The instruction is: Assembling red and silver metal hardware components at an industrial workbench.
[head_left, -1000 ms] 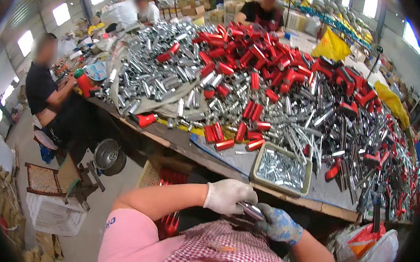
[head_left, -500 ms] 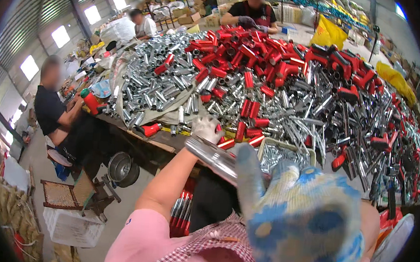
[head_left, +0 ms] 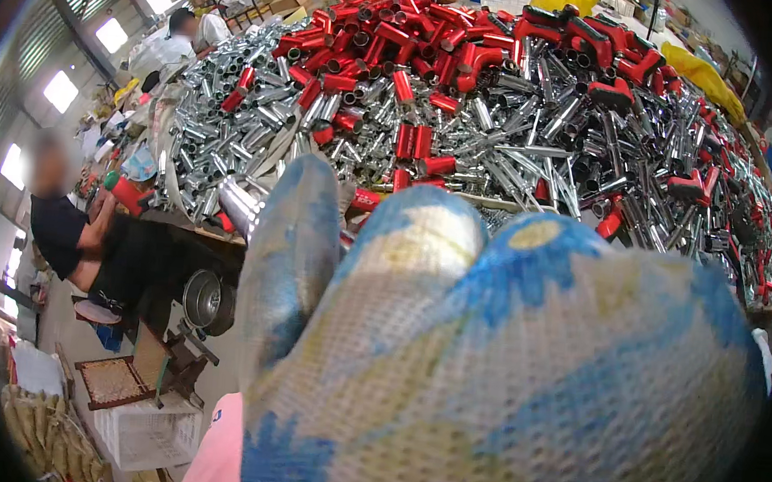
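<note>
My right hand, in a knit glove with blue flowers, is very close to the head view and covers much of its lower middle. Its fingers are bent, and from behind the leftmost one a shiny metal tube sticks out to the left. The tube appears to be in this hand, though the grip itself is hidden. Only a small pale bit of my left hand shows past the right fingers, beside a red piece; what it does is hidden. Beyond lie heaped metal tubes and red plastic sleeves.
Dark and chrome parts with red handles heap up at the right. One person sits at the left, holding a red-and-green object; others are across the table. A woven chair, white crate and metal bowl stand lower left.
My right hand has come closer and moved left, now hiding most of my left hand and forearm. The metal tube has shifted left with it. The whole view has shifted as well.
</note>
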A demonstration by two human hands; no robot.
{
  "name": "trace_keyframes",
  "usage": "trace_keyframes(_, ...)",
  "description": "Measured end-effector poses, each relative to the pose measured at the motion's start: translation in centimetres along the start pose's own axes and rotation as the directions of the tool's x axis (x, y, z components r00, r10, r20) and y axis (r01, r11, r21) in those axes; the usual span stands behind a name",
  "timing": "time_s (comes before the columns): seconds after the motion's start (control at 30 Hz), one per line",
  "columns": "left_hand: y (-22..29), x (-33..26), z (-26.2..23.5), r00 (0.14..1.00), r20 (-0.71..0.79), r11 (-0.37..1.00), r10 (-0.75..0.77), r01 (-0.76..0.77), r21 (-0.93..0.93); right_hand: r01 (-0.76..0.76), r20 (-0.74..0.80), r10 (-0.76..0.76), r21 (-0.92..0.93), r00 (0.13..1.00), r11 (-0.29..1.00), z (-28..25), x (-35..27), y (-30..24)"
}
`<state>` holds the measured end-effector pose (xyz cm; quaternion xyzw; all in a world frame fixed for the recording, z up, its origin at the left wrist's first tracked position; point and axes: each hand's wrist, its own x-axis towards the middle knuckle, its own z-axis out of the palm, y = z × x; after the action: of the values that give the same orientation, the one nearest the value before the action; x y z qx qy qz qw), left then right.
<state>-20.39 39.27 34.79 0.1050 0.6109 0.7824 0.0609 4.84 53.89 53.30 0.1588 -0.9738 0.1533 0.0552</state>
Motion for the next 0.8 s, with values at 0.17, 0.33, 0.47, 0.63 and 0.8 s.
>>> trace_keyframes(0.17,-3.6,0.0,-0.2,0.938,0.174,0.761,-0.300,0.345,-0.550,0.110,-0.052,-0.112,-0.035,0.992,0.993,-0.8,-1.3,-0.2)
trace_keyframes(0.33,1.4,-3.1,-1.8,0.952,0.298,0.754,-0.071,0.247,-0.609,0.006,-0.156,0.011,0.112,0.988,0.994,-0.7,1.1,-1.5)
trace_keyframes(0.47,2.5,-5.3,-0.7,0.973,0.226,0.827,-0.050,0.167,-0.536,-0.410,-0.039,0.490,0.489,0.871,0.769,9.1,-2.6,2.7)
trace_keyframes(0.63,3.8,-7.8,0.0,0.943,0.319,0.851,-0.095,0.243,-0.465,-0.430,0.181,0.534,0.816,0.826,0.387,12.3,-3.1,3.2)
trace_keyframes(0.8,2.3,-6.7,-1.2,0.975,0.224,0.975,0.010,0.040,-0.218,-0.484,0.343,0.425,0.827,0.838,0.287,13.0,-2.3,3.3)
